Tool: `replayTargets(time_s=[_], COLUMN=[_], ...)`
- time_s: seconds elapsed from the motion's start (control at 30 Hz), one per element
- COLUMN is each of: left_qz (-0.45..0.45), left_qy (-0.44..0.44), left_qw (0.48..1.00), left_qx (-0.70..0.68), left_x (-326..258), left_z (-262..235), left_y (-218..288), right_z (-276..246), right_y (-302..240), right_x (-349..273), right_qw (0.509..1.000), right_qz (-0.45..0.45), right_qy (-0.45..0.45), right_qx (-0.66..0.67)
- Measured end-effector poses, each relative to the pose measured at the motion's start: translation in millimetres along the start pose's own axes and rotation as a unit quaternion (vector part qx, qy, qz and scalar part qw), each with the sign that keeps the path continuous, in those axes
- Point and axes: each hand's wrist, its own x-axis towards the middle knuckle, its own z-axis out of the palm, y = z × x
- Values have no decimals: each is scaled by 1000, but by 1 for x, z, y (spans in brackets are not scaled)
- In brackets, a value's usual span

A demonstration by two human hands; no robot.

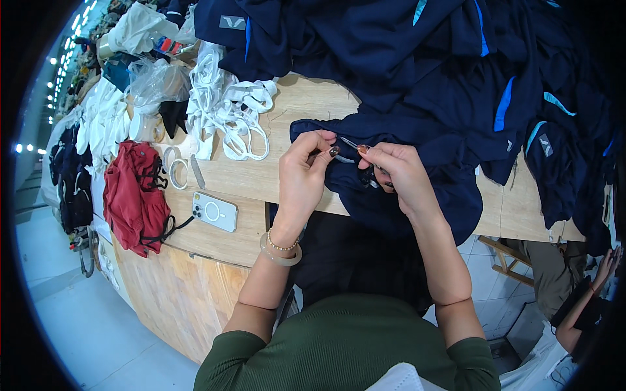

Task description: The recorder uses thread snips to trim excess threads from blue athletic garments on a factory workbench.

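Work on the navy garment point(450, 199), over the near edge of the table point(515, 212), looks unfinished: the right hand point(399, 171) grips a pointed metal tool point(348, 141); what the left hand point(302, 167) pinches, I cannot tell.

Grey patch point(233, 23) with pale angular mark point(231, 22) on navy garments point(391, 65) — right-hand patch point(546, 145) seemingly alike — no words legible.

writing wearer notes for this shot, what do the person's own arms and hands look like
The short, ribbed dark green fabric sleeves end above the elbows. The left wrist wears a slim gold-toned beaded bracelet and a thicker, smooth pale bangle; the right wrist shows no jewellery. The left hand and right hand are ungloved, with glossy dark nail polish.
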Motion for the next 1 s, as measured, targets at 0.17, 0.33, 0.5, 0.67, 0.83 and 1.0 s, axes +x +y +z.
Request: replayTargets(time_s=[0.17, 0.33, 0.5, 0.67, 0.83, 1.0], left_qz=[19, 14, 20, 47, 91, 223], left_qy=[10, 12, 10, 24, 48, -58], left_qw=[999, 1000, 999, 998, 986, 930], left_qx=[24, 25, 24, 20, 129, 285], left_x=[-2, -3, -3, -2, 6, 44], left_z=[0, -1, 1, 1, 4, 41], left_y=[1, 2, 0, -5, 4, 1], right_z=[1, 2, 3, -1, -27, -55], right_y=[4, 5, 5, 7, -18, -13], right_x=[7, 9, 10, 7, -18, -23], right_qw=[1000, 1000, 1000, 1000, 988, 981], right_qz=[4, 3, 4, -18, -141, -141], right_qy=[-2, -5, 0, -14, 64, 133], right_qx=[2, 6, 2, 16, 21, 6])
